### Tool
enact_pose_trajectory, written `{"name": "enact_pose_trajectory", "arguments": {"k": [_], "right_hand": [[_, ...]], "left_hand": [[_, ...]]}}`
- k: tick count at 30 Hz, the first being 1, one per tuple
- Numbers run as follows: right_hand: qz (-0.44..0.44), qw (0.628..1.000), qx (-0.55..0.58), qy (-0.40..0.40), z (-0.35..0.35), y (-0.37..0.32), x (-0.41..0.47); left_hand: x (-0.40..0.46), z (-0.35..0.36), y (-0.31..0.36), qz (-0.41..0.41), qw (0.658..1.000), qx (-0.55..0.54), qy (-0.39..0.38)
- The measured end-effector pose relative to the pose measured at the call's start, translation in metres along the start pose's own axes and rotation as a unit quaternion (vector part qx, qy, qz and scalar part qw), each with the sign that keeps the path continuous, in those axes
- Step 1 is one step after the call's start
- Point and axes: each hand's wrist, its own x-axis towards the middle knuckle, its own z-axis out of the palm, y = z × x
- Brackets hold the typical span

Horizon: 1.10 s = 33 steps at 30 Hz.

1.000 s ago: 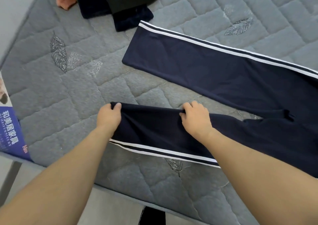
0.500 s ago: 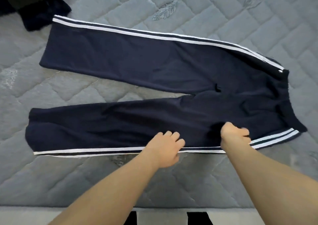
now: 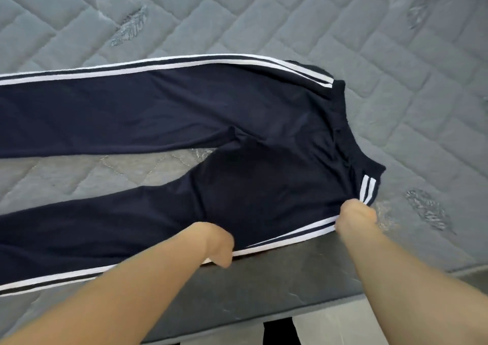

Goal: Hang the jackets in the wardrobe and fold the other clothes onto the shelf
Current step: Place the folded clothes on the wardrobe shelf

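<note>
trousers: navy pair (image 3: 148, 112) with white side stripes, lying flat on the mattress (image 3: 343, 27); legs run off the left of the view, waistband (image 3: 351, 144) at the right
leg gap: the two legs are splayed apart left of the crotch, with mattress showing between them
left hand: left hand (image 3: 217, 247) at the near striped edge, left of the waistband; fingers curled down onto the hem, looks like a pinch on the edge
right hand: right hand (image 3: 355, 216) at the near corner, just under the waistband; fingers curled tight, gripping the cloth where the stripes end
mattress edge: near edge (image 3: 264, 278) sits right under both hands, with the near hem lying along it
risk 1: both grips are at the waist end, far from the cuffs. Lifting the near leg over the far one from here probably leaves the cuff end dragging and the legs misaligned
risk 2: cloth is bunched near the waistband; that crease likely gets folded in
risk 3: the hem is at the drop-off, so a pull toward the body could slide the near leg off the mattress
</note>
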Motion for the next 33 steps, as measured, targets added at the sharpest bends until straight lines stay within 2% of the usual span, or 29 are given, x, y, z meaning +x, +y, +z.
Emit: {"name": "enact_pose_trajectory", "arguments": {"k": [1,2,3,4,5,7,8,9,10,12,14,15,17,19,21,23,24,25,26,27,28,29,30,31,33], "right_hand": [[-0.042,0.993,-0.112,0.016,-0.008,0.008,0.007],[-0.012,1.0,-0.012,0.014,-0.01,0.007,0.015],[0.01,0.993,0.115,-0.013,-0.015,0.006,0.018],[-0.001,0.989,0.144,-0.036,-0.019,0.005,0.02],[-0.015,0.989,0.14,-0.044,-0.02,-0.006,0.02],[-0.052,0.985,0.135,-0.092,-0.022,-0.032,0.023],[-0.07,0.977,0.148,-0.133,-0.02,-0.045,0.024],[-0.082,0.97,0.158,-0.164,-0.018,-0.056,0.029],[-0.1,0.968,0.152,-0.174,-0.016,-0.067,0.033],[-0.154,0.963,0.15,-0.164,-0.015,-0.079,0.042],[-0.197,0.95,0.2,-0.133,-0.018,-0.083,0.05],[-0.209,0.948,0.21,-0.118,-0.02,-0.083,0.053],[-0.189,0.947,0.23,-0.119,-0.024,-0.08,0.056],[-0.123,0.959,0.227,-0.118,-0.023,-0.071,0.056],[-0.084,0.965,0.225,-0.103,-0.016,-0.056,0.045],[-0.085,0.972,0.194,-0.103,-0.005,-0.035,0.025],[-0.079,0.973,0.187,-0.107,0.0,-0.024,0.016],[-0.063,0.975,0.186,-0.107,0.005,-0.014,0.008],[-0.043,0.976,0.186,-0.105,0.009,-0.005,0.002],[-0.024,0.976,0.191,-0.106,0.011,0.001,-0.002],[-0.01,0.974,0.198,-0.107,0.011,0.006,-0.003],[-0.006,0.973,0.205,-0.108,0.011,0.009,-0.003],[-0.011,0.971,0.214,-0.111,0.009,0.009,-0.003],[-0.021,0.968,0.224,-0.113,0.008,0.009,-0.002],[-0.049,0.961,0.242,-0.123,0.004,0.001,-0.004]], "left_hand": [[-0.001,-0.008,0.005,-0.013,0.998,0.019,-0.05],[-0.003,-0.02,0.009,-0.027,0.998,0.015,-0.052],[-0.004,-0.034,0.009,-0.036,0.999,-0.018,0.001],[-0.001,-0.048,0.007,-0.039,0.992,-0.07,0.1],[0.003,-0.063,0.004,-0.048,0.964,-0.126,0.229],[0.007,-0.093,-0.004,-0.101,0.86,-0.167,0.471],[0.011,-0.103,-0.008,-0.149,0.81,-0.152,0.546],[0.015,-0.112,-0.011,-0.195,0.776,-0.152,0.58],[0.018,-0.119,-0.014,-0.235,0.757,-0.179,0.583],[0.023,-0.136,-0.022,-0.275,0.754,-0.305,0.512],[0.03,-0.144,-0.028,-0.239,0.746,-0.45,0.427],[0.034,-0.145,-0.028,-0.209,0.729,-0.494,0.426],[0.039,-0.134,-0.027,-0.169,0.676,-0.492,0.522],[0.041,-0.116,-0.025,-0.141,0.633,-0.437,0.624],[0.047,-0.102,-0.021,-0.164,0.639,-0.411,0.629],[0.048,-0.093,-0.016,-0.24,0.644,-0.396,0.609],[0.045,-0.091,-0.011,-0.261,0.65,-0.353,0.621],[0.041,-0.087,-0.006,-0.249,0.663,-0.281,0.648],[0.037,-0.082,0.0,-0.199,0.681,-0.194,0.678],[0.034,-0.075,0.007,-0.125,0.706,-0.113,0.688],[0.032,-0.066,0.016,-0.048,0.745,-0.053,0.663],[0.031,-0.055,0.027,0.012,0.796,-0.012,0.605],[0.031,-0.041,0.038,0.04,0.847,0.02,0.529],[0.032,-0.028,0.048,0.04,0.884,0.052,0.463],[0.037,-0.011,0.056,0.009,0.908,0.083,0.41]]}}
